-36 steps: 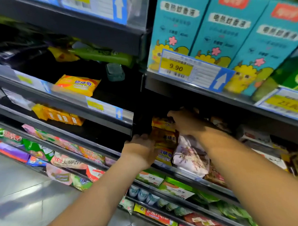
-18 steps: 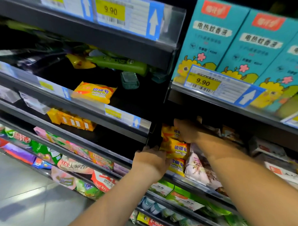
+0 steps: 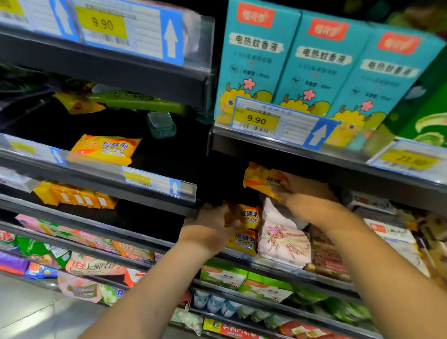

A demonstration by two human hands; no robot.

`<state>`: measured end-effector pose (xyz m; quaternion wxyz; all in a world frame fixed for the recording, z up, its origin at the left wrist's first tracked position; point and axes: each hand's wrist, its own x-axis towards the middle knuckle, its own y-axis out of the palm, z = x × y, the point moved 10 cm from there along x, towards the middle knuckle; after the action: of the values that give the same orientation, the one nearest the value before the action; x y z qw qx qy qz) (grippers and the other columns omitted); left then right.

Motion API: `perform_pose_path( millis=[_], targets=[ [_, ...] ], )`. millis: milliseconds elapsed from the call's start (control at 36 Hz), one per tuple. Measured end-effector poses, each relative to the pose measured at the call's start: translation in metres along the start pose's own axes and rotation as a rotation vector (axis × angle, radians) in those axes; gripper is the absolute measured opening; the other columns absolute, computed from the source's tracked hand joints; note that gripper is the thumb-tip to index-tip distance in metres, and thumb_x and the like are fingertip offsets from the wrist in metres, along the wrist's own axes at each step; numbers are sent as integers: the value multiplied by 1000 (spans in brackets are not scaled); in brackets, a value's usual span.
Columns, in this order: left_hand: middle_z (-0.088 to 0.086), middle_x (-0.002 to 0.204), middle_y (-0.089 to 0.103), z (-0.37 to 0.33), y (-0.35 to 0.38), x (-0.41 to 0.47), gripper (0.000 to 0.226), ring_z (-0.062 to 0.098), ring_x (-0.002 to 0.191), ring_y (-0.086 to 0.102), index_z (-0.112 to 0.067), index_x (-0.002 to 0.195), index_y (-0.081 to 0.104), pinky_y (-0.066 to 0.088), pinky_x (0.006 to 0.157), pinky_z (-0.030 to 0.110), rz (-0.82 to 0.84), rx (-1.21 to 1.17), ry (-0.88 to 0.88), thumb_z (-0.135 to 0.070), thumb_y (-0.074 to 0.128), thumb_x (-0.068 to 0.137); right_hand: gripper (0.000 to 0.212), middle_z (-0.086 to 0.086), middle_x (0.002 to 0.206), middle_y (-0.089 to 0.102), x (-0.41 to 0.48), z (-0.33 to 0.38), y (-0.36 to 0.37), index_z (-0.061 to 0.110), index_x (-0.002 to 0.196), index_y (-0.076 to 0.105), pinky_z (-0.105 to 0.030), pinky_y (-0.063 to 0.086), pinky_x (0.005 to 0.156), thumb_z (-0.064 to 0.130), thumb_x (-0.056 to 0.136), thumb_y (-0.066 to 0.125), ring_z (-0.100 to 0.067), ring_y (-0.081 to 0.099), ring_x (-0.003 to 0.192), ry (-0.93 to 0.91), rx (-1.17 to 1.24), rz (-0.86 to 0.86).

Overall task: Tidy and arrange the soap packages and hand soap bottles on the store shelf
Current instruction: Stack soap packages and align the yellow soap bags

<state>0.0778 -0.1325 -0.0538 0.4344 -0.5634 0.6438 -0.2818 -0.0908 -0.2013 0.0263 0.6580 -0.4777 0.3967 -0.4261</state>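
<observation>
The right grip [image 3: 305, 197] is closed around a yellow sulfur soap package [image 3: 264, 181]. It holds this package by the right end, in the air under the dark shelf edge [image 3: 319, 160]. Under this grip and a little to its left stands a pile of two more yellow packages on the shelf. The left grip [image 3: 213, 224] is narrow: its thumb and fingers curl around the left edge of the middle soap package [image 3: 250, 216], although the picture is blurred there. The lower soap package [image 3: 244, 242] lies directly under that one, touching it. Just to the right of the left grip, and below the right grip, a pink flower-printed package [image 3: 283, 240] leans against the two yellow ones.

Above the right grip, three teal boxes [image 3: 287, 62] stand side by side behind a price tag [image 3: 257, 119] that reads 9.90. Far to the left of the left grip, on a higher shelf, one more yellow soap pack [image 3: 104, 148] lies alone. Below it a row of small orange packs [image 3: 74, 197] stands. Under both arms, the lower shelves carry green boxes [image 3: 224, 273] and many coloured bags.
</observation>
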Motion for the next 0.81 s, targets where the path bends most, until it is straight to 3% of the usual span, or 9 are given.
perform_pose_path(
  millis=[56, 139, 222, 306, 389, 500, 639, 806],
  targets=[
    [2, 147, 43, -9, -2, 3, 48, 26, 132, 42, -35, 144, 36, 41, 105, 39, -33, 6, 47, -54, 42, 101, 28, -17, 108, 66, -17, -18, -10, 17, 115, 57, -40, 54, 78, 40, 101, 51, -36, 63, 94, 88, 0, -22],
    [1, 156, 34, -20, 1, 14, 57, 31, 139, 37, -38, 151, 25, 40, 106, 39, -45, 121, 99, -54, 43, 100, 44, -13, 123, 64, -43, -37, -15, 33, 146, 39, -35, 47, 83, 42, 103, 45, -34, 58, 114, 140, -27, -39],
    [-1, 162, 23, -27, 6, 24, 61, 32, 146, 26, -40, 152, 22, 39, 109, 45, -33, 203, 126, -54, 47, 98, 40, -4, 116, 70, -54, -52, -5, 35, 141, 46, -34, 48, 84, 42, 102, 48, -29, 61, 112, 123, -4, -41],
    [0, 161, 21, -30, 11, 27, 61, 31, 145, 27, -44, 151, 23, 39, 109, 43, 21, 192, 98, -51, 51, 97, 43, 1, 130, 64, -62, -61, 1, 31, 142, 50, -28, 42, 88, 34, 99, 55, -24, 57, 118, 113, 57, -80],
    [3, 156, 31, -31, 10, 32, 59, 31, 137, 40, -45, 147, 28, 45, 100, 39, 54, 160, 65, -48, 55, 95, 45, 4, 131, 62, -67, -65, 7, 32, 142, 50, -25, 41, 89, 36, 98, 57, -19, 56, 116, 107, 175, -125],
    [0, 145, 45, -26, 10, 46, 58, 30, 128, 47, -44, 140, 37, 48, 97, 46, 111, 124, 39, -47, 64, 89, 58, 12, 124, 52, -75, -66, 12, 35, 145, 44, -26, 42, 96, 44, 92, 65, -10, 51, 112, 135, 296, -104],
    [2, 146, 45, -29, 10, 51, 60, 31, 133, 44, -40, 138, 42, 46, 101, 46, 81, 178, 11, -44, 69, 85, 63, 5, 136, 50, -77, -67, 14, 36, 145, 43, -35, 42, 106, 40, 89, 71, -16, 49, 123, 158, 337, -127],
    [1, 158, 29, -35, 23, 52, 65, 30, 143, 32, -40, 150, 29, 43, 106, 45, 40, 216, 57, -20, 58, 94, 56, -2, 144, 45, -75, -66, 14, 38, 146, 36, -43, 28, 111, 47, 96, 58, -26, 35, 136, 188, 212, -171]
  ],
)
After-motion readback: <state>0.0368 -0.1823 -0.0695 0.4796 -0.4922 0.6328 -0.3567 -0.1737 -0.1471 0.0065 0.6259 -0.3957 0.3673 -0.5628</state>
